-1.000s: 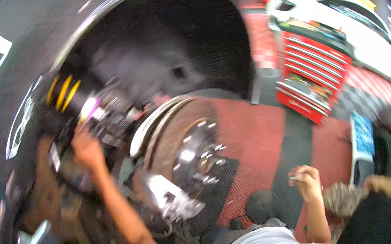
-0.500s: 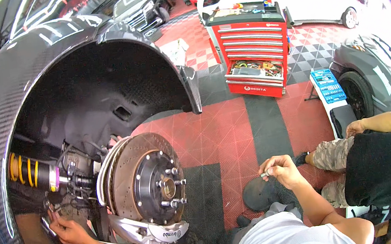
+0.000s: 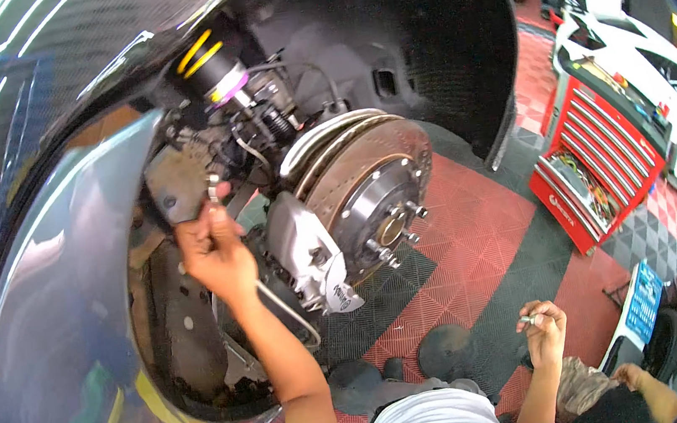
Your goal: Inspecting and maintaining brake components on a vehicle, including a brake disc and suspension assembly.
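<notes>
My left hand (image 3: 216,248) reaches into the wheel well, its fingers closed on a wrench (image 3: 213,181) whose shiny metal end sticks up past the fingertips. It is near the suspension parts behind the brake disc (image 3: 369,182), next to the silver brake caliper (image 3: 302,245). Most of the wrench is hidden by my fingers. Low on the right, my right hand (image 3: 547,329) pinches a small silver metal piece (image 3: 527,319) between thumb and fingers, too small to tell if it is a bolt or a nut. Above my left hand stands the coilover strut (image 3: 216,73) with a yellow spring and purple collar.
A glossy fender (image 3: 58,271) curves close along the left of my arm. A red tool cabinet (image 3: 601,149) with a filled open drawer stands at the right, near a blue socket set (image 3: 644,301). Beside me is another person's hand (image 3: 629,377). Round black stool (image 3: 447,349) below.
My view has swung left and closer to the wheel well. My left hand has lifted, and the wrench end now points up. My right hand still pinches the small piece.
</notes>
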The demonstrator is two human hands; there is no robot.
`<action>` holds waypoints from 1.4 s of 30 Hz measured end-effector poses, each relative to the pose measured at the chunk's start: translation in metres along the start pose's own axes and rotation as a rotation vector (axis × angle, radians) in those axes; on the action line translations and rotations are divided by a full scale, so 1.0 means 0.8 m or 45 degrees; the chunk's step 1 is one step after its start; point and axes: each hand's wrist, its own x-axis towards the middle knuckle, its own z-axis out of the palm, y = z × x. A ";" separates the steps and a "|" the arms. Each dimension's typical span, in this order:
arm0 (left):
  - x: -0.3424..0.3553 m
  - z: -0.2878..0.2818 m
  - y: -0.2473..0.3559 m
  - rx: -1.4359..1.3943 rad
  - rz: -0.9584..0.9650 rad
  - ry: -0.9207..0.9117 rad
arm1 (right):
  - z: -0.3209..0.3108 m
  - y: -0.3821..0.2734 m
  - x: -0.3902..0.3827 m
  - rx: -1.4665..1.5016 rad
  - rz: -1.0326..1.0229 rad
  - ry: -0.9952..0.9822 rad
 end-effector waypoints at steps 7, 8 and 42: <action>-0.111 -0.004 0.062 -0.483 -0.213 -0.111 | 0.025 0.008 0.011 0.008 0.017 -0.185; -0.129 -0.003 0.072 -0.543 -0.249 -0.192 | 0.032 0.006 0.012 0.010 -0.009 -0.222; -0.239 0.059 0.091 -1.359 -1.655 -1.175 | 0.118 -0.015 -0.001 -0.408 -0.598 -0.433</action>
